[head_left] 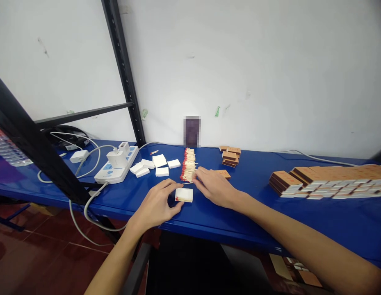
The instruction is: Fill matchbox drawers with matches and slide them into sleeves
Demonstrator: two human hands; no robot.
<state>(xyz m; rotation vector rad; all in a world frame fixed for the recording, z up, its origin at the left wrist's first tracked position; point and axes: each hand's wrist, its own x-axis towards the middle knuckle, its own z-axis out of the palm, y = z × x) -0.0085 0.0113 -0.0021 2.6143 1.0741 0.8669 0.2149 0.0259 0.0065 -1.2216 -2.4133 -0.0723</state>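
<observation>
A small white matchbox tray (186,191) lies on the blue table, with several red-tipped matches along its near side. My left hand (158,203) curves round the tray's left end, thumb at the near edge and index finger at the far edge. Just beyond the tray, my right hand (215,186) has its fingertips closed at the plain end of a match (187,183), whose other end is by my left index finger. A long pile of matches (188,164) lies beyond, red heads to the left. My right fingers partly cover its near end.
Several white trays (162,171) lie left of the pile, near a power strip (116,168) with cables. Brown matchbox sleeves (230,156) are stacked behind my right hand; another sleeve (222,174) lies beside it. Rows of matchboxes (331,180) stand at right. A black metal post (125,69) rises at left.
</observation>
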